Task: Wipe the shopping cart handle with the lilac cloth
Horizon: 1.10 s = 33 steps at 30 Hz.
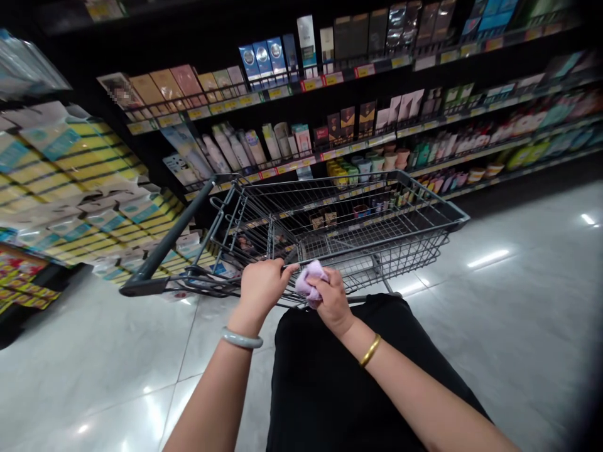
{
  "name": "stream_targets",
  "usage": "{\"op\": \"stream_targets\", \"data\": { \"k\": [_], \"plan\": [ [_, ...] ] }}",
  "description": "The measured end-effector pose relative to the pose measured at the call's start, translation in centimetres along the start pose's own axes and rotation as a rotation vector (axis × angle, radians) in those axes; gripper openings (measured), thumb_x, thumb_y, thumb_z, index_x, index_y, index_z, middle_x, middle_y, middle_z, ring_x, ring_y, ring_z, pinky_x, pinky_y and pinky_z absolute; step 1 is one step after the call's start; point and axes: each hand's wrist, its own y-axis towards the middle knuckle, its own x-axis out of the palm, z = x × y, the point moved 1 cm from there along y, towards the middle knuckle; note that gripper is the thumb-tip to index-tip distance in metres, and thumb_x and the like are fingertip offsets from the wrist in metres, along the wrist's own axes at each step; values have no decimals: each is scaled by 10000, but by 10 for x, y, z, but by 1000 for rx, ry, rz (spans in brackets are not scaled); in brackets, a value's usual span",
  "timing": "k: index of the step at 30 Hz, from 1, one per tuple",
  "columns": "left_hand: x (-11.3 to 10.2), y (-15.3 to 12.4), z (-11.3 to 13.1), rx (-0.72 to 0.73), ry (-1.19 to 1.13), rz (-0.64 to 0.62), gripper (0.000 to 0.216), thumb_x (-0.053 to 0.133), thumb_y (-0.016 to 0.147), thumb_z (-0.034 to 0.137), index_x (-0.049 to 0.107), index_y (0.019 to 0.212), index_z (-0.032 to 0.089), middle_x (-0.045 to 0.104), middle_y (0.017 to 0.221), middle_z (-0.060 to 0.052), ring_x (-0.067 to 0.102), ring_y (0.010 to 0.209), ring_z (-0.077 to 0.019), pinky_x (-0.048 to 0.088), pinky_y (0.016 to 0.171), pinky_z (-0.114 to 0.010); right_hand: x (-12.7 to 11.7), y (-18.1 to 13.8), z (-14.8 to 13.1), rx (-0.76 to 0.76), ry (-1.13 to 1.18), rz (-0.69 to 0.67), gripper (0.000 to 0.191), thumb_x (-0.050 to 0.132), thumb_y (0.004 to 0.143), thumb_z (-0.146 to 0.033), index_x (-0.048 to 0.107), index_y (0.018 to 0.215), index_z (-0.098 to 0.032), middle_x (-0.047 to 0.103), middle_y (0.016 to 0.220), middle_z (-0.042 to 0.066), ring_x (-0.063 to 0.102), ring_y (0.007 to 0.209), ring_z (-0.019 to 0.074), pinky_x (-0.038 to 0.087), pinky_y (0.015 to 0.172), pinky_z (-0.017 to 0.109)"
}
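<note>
A dark grey wire shopping cart (405,254) stands sideways in front of me, its push handle (176,232) off to the left. My left hand (262,285), with a pale bangle on the wrist, is wrapped over the cart's near top rail. Just right of it, my right hand (334,301) is closed on a crumpled lilac cloth (311,282), held against or just above that same rail; contact is hard to tell. A gold bangle circles the right wrist. No goods show in the main basket, though its folded child-seat end is cluttered with wires.
Shelves of boxed and bottled toiletries (277,141) run behind the cart. Stacked yellow-and-white packs (70,163) stand at the left, with a red-and-yellow display (28,276) below them. Shiny grey tiled floor (518,326) extends to the right.
</note>
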Motion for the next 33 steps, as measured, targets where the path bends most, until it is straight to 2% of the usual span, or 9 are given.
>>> {"op": "stream_targets", "data": {
  "k": [3, 8, 14, 16, 20, 24, 27, 30, 33],
  "plan": [
    [3, 0, 3, 1, 4, 32, 593, 290, 956, 625, 679, 841, 193, 720, 839, -103, 674, 826, -254, 403, 696, -315, 7, 3, -1, -107, -63, -73, 304, 601, 832, -158, 720, 1073, -298, 591, 1121, 74, 530, 1085, 245, 454, 999, 444],
    [4, -1, 2, 13, -17, 60, 638, 255, 954, 643, 687, 836, 189, 710, 803, -108, 671, 800, -261, 403, 699, -328, 11, -23, 19, -24, -125, -147, 314, 582, 819, -115, 739, 1025, -291, 627, 1062, 87, 559, 1020, 249, 487, 932, 443],
    [5, -2, 0, 68, -10, 40, 453, 342, 973, 451, 688, 900, 167, 713, 863, -125, 672, 839, -264, 409, 722, -337, 2, 29, -34, -190, -14, 4, 282, 594, 870, -188, 724, 1070, -338, 598, 1137, 58, 526, 1136, 243, 439, 1024, 458],
    [5, -2, -1, 94, -11, 44, 396, 358, 970, 392, 679, 916, 166, 710, 866, -119, 671, 832, -260, 411, 715, -337, 3, 39, -38, -238, -57, 13, 313, 577, 878, -170, 704, 1113, -333, 587, 1148, 59, 517, 1150, 231, 436, 1037, 443],
    [5, -2, -2, 95, -12, 70, 426, 337, 988, 445, 649, 888, 173, 707, 841, -103, 673, 828, -261, 416, 714, -339, 14, 11, -5, -305, -199, -83, 417, 529, 866, -80, 643, 1215, -277, 604, 1133, 75, 532, 1063, 208, 467, 988, 400],
    [8, -1, -2, 97, -11, 84, 464, 319, 994, 496, 635, 887, 172, 706, 825, -96, 675, 810, -260, 414, 701, -334, 22, -26, 24, -202, -315, -93, 426, 543, 807, -30, 650, 1168, -228, 622, 1042, 90, 533, 1015, 230, 488, 937, 393],
    [8, -1, -3, 102, -11, 90, 458, 324, 994, 496, 631, 886, 173, 705, 828, -92, 674, 804, -255, 408, 693, -328, 26, -18, 8, -186, -252, -77, 375, 548, 824, -56, 648, 1141, -229, 604, 1092, 95, 528, 1044, 226, 480, 954, 396],
    [7, -1, -6, 118, -37, 77, 419, 332, 1002, 455, 623, 879, 180, 707, 840, -79, 668, 805, -234, 396, 681, -310, 38, 3, -15, -289, -184, -119, 282, 542, 883, -116, 666, 1104, -240, 604, 1142, 93, 513, 1118, 217, 448, 1003, 401],
    [6, -1, -10, 127, -82, 46, 396, 322, 1014, 411, 617, 870, 189, 710, 842, -60, 661, 800, -207, 382, 664, -290, 50, -2, -10, -363, -216, -219, 239, 548, 909, -152, 695, 1069, -250, 636, 1170, 77, 528, 1115, 204, 437, 1012, 378]
  ]
}}
